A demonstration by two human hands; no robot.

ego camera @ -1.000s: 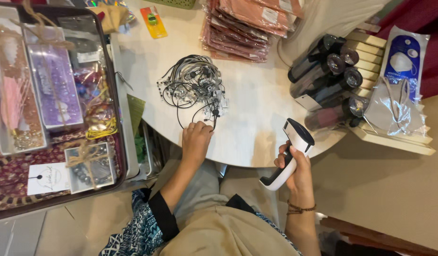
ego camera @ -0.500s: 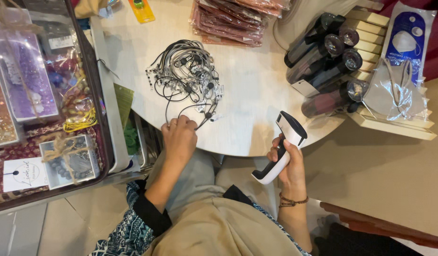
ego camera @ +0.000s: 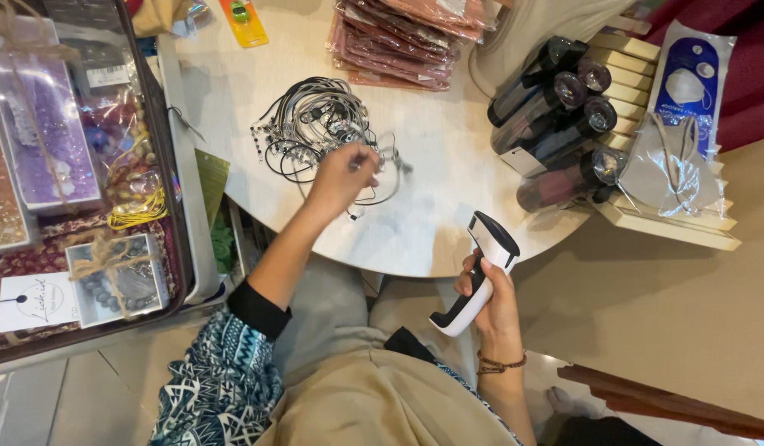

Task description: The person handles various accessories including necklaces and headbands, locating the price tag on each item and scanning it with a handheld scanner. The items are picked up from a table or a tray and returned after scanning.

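A tangle of black and grey cord necklaces (ego camera: 311,124) lies on a round white table (ego camera: 423,223). My left hand (ego camera: 342,172) reaches over the pile's near edge, its fingers pinched on one thin cord necklace (ego camera: 382,169) lifted slightly off the table. My right hand (ego camera: 491,297) is at the table's front edge and grips the handle of a white and black handheld scanner (ego camera: 479,271), its head pointing up toward the table.
A stack of pink packets (ego camera: 402,33) lies at the table's far side. Dark bottles (ego camera: 555,107) rest on a wooden rack to the right, with bagged face masks (ego camera: 679,124). A tray of boxed trinkets (ego camera: 59,157) stands on the left.
My left hand moved forward from the table's near edge onto the cord pile and picked up a cord. The scanner hand stayed near the table's front edge.
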